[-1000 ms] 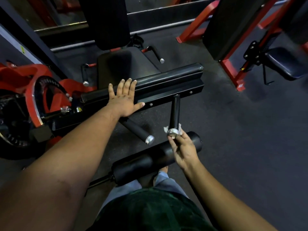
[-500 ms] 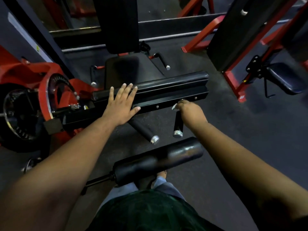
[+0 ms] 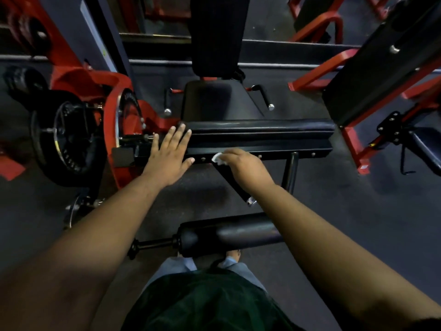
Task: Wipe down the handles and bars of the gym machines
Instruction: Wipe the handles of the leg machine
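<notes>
Weight plate (image 3: 66, 142): black disc on a red frame (image 3: 112, 130), well left of the left hand's fingertips.

Left hand (image 3: 168, 158): fingers straight and spread, palm flat on the left end of the black crossbar (image 3: 262, 143); grips nothing. Fingertips reach the padded roll (image 3: 262, 125) along the bar's top edge.

Seat pad (image 3: 210, 101): beyond the left fingertips, past the roll, with the back pad (image 3: 218, 34) upright behind it.

White wipe (image 3: 218, 159): bunched under the right hand's curled fingers, pressed at the crossbar's front face, just right of the left thumb.

Right hand (image 3: 245, 169): knuckles up, fingers curled round the wipe, covering the upper end of a black handle (image 3: 235, 185) that slants down from the crossbar.

Second handle (image 3: 291, 172): hangs from the crossbar, just right of the right hand, untouched.

Roller pad (image 3: 229, 232): black cylinder, nearer the body than both hands, partly crossed by the right forearm.
</notes>
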A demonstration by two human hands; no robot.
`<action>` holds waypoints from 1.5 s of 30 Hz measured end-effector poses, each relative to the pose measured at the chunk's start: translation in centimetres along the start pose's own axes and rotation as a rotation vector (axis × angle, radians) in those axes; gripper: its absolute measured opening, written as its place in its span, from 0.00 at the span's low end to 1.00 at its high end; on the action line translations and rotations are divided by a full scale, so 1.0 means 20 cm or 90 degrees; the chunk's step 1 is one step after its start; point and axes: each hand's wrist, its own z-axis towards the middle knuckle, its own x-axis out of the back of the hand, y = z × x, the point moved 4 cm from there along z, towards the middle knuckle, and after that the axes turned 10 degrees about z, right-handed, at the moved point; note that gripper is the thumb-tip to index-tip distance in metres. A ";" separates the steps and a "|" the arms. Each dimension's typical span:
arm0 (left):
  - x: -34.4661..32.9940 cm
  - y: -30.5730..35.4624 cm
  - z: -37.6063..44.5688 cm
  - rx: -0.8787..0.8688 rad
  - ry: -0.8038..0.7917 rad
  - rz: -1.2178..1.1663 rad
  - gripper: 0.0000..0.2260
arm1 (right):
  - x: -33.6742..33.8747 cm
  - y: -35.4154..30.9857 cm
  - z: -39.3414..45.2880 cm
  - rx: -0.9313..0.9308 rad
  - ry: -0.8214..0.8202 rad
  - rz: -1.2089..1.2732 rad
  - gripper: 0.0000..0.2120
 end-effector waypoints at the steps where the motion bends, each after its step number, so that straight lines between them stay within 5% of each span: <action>1: 0.00 -0.01 -0.01 0.004 -0.004 0.006 0.37 | -0.07 -0.02 0.06 0.007 -0.034 -0.007 0.13; 5: -0.02 -0.02 -0.03 0.007 -0.017 0.057 0.38 | -0.19 -0.01 0.02 0.005 -0.082 -0.075 0.16; 13: 0.00 -0.02 -0.04 0.003 -0.048 0.040 0.38 | 0.07 0.04 -0.50 0.039 -0.128 -0.083 0.17; 19: 0.02 -0.03 -0.05 -0.001 -0.068 0.030 0.39 | -0.01 -0.09 -0.06 0.015 -0.021 -0.060 0.18; 24: 0.02 -0.02 -0.04 -0.005 -0.078 0.031 0.40 | -0.17 -0.13 0.01 0.017 -0.164 -0.172 0.24; 28: 0.01 -0.03 -0.04 -0.009 -0.084 0.031 0.41 | -0.05 -0.03 -0.21 0.040 -0.126 -0.089 0.25; 32: 0.01 -0.03 -0.03 -0.019 -0.099 0.034 0.41 | 0.09 0.10 -0.45 -0.067 -0.072 0.063 0.17; 37: 0.01 -0.04 -0.02 -0.031 -0.118 0.024 0.41 | 0.05 0.09 -0.17 -0.147 0.074 0.120 0.16; 45: 0.03 -0.04 -0.02 -0.039 -0.147 0.002 0.41 | -0.11 0.01 -0.09 -0.165 0.046 0.115 0.16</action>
